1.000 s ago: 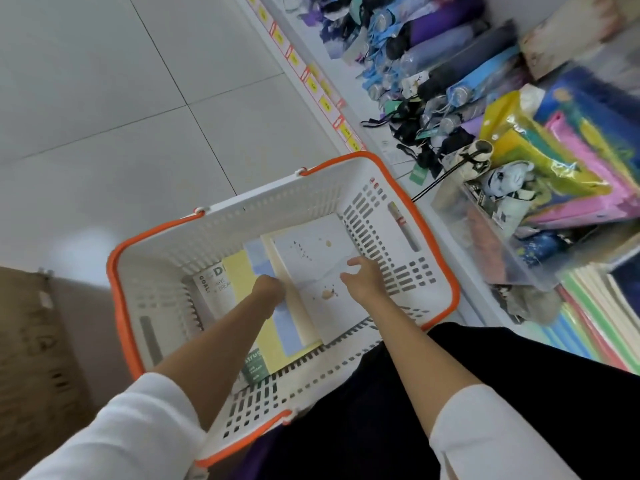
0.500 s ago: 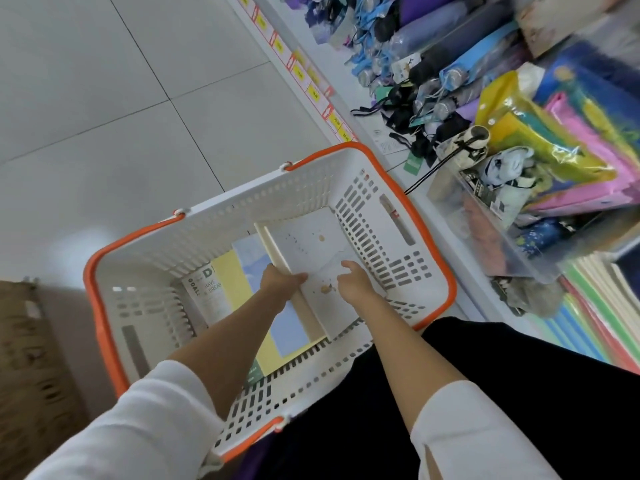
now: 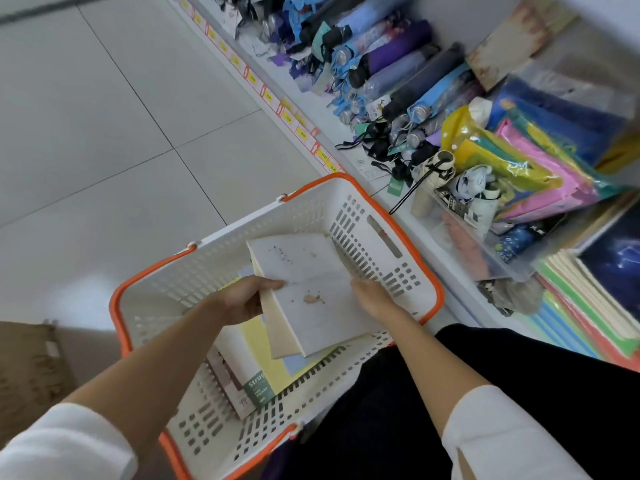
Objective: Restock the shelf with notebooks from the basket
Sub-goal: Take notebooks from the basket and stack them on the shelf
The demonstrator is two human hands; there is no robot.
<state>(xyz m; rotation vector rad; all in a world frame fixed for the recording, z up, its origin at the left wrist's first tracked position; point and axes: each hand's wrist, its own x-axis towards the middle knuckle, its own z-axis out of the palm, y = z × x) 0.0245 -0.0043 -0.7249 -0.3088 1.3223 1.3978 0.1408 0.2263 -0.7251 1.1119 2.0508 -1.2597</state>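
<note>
While over basket (image 3: 346,209), white notebook (image 3: 311,282) — gripped btwn left hand (image 3: 242,299), right hand (image 3: 372,296).

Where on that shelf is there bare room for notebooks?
Only a narrow white shelf strip between the basket and the clear bin is bare. Folded umbrellas crowd the far end; notebook stacks fill the near end.

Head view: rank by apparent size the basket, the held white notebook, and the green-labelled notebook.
1. basket
2. white notebook
3. green-labelled notebook, mostly covered, so only its visible part is ranked.
</note>
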